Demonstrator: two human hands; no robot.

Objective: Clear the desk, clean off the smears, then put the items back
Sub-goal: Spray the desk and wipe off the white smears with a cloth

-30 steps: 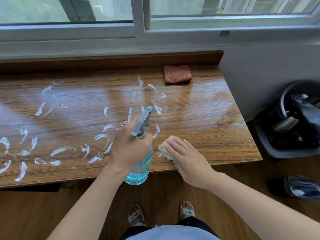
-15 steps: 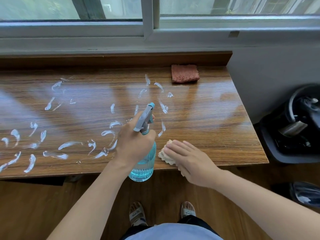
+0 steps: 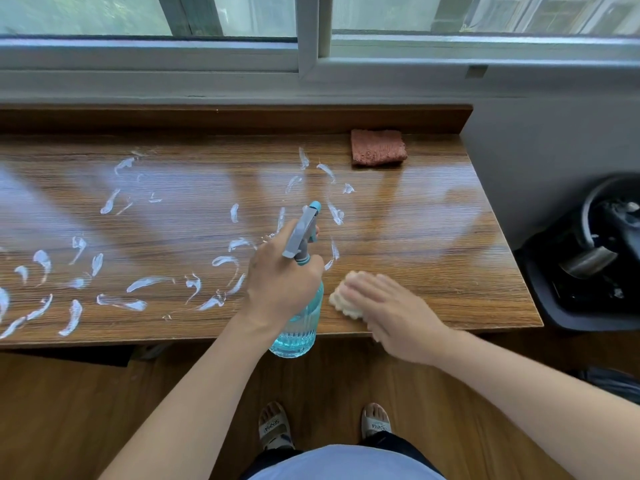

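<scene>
The wooden desk carries several white smears across its left and middle. My left hand grips the neck of a blue spray bottle with a grey trigger head, held upright over the desk's front edge. Its nozzle points toward the far side. My right hand presses flat, fingers straight, on a cream cloth near the front edge, just right of the bottle. The hand is motion-blurred and hides most of the cloth.
A folded reddish-brown cloth lies at the desk's back right, below the window sill. A dark bin holding items stands on the floor right of the desk. My sandalled feet are under the front edge.
My right hand has slid the cream cloth slightly on the desk near the front edge. The left hand still holds the bottle in about the same place; the view shifted a little.
</scene>
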